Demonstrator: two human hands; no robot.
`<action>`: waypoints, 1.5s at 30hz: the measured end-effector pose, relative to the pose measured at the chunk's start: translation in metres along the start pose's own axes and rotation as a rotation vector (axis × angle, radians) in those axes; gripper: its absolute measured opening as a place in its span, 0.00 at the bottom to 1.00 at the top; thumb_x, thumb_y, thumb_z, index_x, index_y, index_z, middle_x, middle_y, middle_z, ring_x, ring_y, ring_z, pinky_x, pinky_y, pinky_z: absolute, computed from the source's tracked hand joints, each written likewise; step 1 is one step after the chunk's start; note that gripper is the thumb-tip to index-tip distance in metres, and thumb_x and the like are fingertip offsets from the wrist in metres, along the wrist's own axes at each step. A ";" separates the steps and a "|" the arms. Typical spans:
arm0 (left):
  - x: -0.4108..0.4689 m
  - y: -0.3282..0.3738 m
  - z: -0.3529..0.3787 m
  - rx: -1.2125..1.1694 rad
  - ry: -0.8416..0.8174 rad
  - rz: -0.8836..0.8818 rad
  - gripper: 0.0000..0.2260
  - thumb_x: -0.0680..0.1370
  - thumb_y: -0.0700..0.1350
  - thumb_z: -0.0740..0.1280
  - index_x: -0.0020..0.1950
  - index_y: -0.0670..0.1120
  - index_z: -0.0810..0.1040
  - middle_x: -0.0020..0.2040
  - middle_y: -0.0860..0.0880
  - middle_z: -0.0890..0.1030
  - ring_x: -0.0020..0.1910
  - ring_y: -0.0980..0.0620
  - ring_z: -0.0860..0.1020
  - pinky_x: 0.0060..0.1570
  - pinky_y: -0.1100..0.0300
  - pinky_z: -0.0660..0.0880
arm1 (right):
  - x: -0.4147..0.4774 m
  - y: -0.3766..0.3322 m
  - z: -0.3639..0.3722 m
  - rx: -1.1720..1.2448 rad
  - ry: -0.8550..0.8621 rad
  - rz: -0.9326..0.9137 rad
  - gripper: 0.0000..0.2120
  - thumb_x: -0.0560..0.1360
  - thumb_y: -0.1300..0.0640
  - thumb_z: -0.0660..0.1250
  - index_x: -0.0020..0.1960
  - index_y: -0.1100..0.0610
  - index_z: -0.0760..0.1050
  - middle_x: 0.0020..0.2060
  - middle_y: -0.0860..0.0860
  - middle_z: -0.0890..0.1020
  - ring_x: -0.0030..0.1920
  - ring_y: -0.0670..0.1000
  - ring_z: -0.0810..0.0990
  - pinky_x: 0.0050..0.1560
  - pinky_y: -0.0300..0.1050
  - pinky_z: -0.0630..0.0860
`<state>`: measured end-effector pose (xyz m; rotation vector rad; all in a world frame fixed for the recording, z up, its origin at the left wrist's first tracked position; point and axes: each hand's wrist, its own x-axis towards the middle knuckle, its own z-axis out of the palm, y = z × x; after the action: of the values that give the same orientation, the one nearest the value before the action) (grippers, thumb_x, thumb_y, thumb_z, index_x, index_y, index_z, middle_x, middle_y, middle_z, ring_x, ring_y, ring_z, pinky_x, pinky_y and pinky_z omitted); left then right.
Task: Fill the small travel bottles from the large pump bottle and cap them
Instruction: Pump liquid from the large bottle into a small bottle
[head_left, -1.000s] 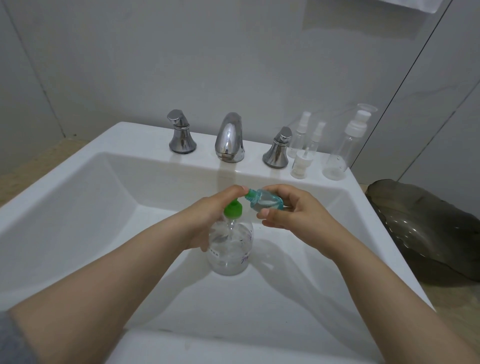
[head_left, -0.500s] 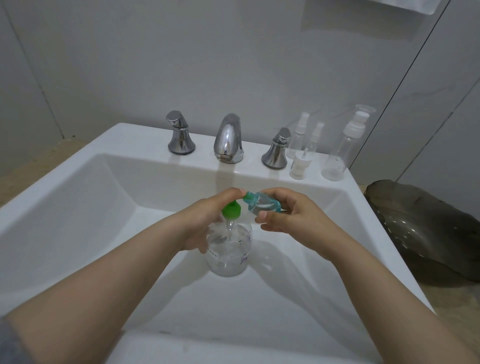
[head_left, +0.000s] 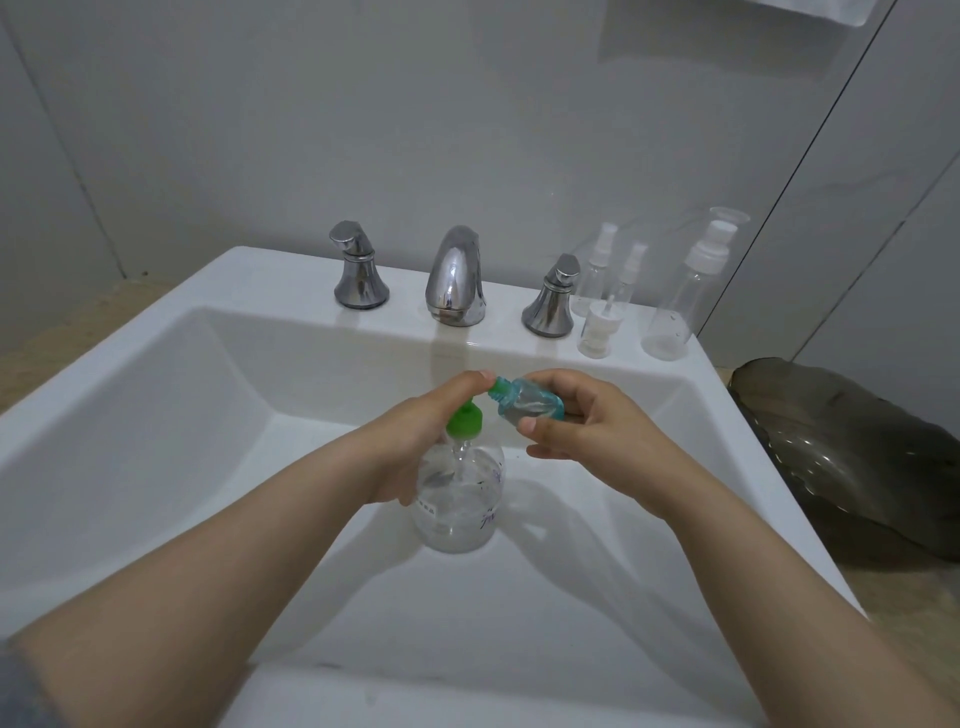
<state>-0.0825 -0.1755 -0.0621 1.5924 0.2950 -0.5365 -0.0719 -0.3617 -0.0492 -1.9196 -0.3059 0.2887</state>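
From my console, the left hand (head_left: 415, 436) is wrapped round the top of the pump bottle (head_left: 460, 499), which stands in the sink (head_left: 156, 364) basin, with a finger laid over its green pump head (head_left: 464, 421). At about 1 o'clock from that head the teal travel bottle (head_left: 532, 405) lies nearly on its side, mouth toward the nozzle, pinched between the thumb and curled fingers of the right hand (head_left: 587, 431). My worry is the join: the mouth is narrow and only just meets the nozzle, so a hard press could squirt liquid past it into the basin. Tilted this flat, the bottle may also spill back out as it fills, and wet fingers could lose it. The clear spray bottles (head_left: 685, 291) wait at 2 o'clock on the ledge. Against the earlier frames almost nothing differs: both grips are the same, and the mouth stays at the nozzle. I cannot tell whether the fill level has changed.
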 end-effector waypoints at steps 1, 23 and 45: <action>-0.001 0.000 0.001 0.003 0.001 0.002 0.46 0.56 0.71 0.68 0.72 0.55 0.70 0.73 0.46 0.70 0.73 0.39 0.68 0.71 0.31 0.57 | 0.000 0.000 0.000 -0.001 -0.001 0.002 0.13 0.75 0.63 0.69 0.58 0.53 0.77 0.53 0.53 0.82 0.49 0.48 0.81 0.53 0.47 0.82; 0.001 0.000 -0.001 -0.004 -0.013 -0.024 0.44 0.61 0.74 0.64 0.74 0.57 0.68 0.74 0.45 0.68 0.73 0.37 0.66 0.72 0.30 0.52 | 0.001 0.003 -0.001 0.034 -0.023 0.010 0.12 0.76 0.62 0.69 0.57 0.53 0.78 0.54 0.53 0.82 0.54 0.53 0.82 0.54 0.46 0.81; 0.007 -0.006 -0.005 -0.033 0.002 0.014 0.40 0.59 0.69 0.70 0.67 0.53 0.76 0.65 0.44 0.73 0.73 0.38 0.68 0.72 0.31 0.58 | 0.001 0.006 0.000 -0.009 -0.136 0.085 0.13 0.78 0.60 0.66 0.62 0.54 0.74 0.56 0.55 0.81 0.56 0.53 0.82 0.56 0.48 0.80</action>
<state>-0.0786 -0.1712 -0.0709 1.5621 0.2925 -0.5162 -0.0706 -0.3636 -0.0548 -1.9282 -0.3163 0.4767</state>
